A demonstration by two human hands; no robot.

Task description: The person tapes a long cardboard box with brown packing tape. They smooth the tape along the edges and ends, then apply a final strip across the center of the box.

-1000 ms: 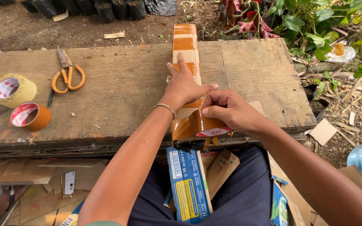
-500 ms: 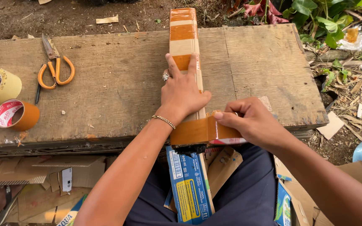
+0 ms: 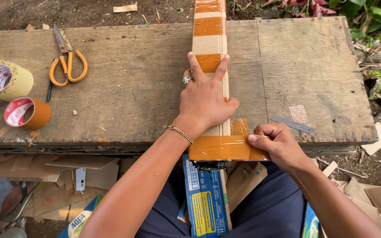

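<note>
Outdoors, over bare dirt strewn with cardboard scraps, a weathered grey wooden plank counter [image 3: 111, 101] carries the work. Lying lengthwise across it, away from me, is a long narrow cardboard strip banded with brown tape [image 3: 209, 39], its near end overhanging the counter's front edge above my lap. I judge the step in hand to be wrapping a fresh band of glossy brown packing tape [image 3: 221, 147] across that near end. My left hand [image 3: 206, 99] lies flat on the strip, fingers spread, pinning it down and gripping nothing. My right hand [image 3: 276, 143] pinches the right-hand end of the tape band between thumb and fingers, pulling it taut. The next move, as I read it, calls for keeping the strip pinned while the loose end is pressed down and folded under without wrinkling. Further out, at the counter's left, sit an orange-handled pair of scissors [image 3: 67, 66], a pale yellow tape roll [image 3: 6, 80] and a brown tape roll [image 3: 26, 113]. A blue printed carton [image 3: 203, 200] rests below in my lap.
</note>
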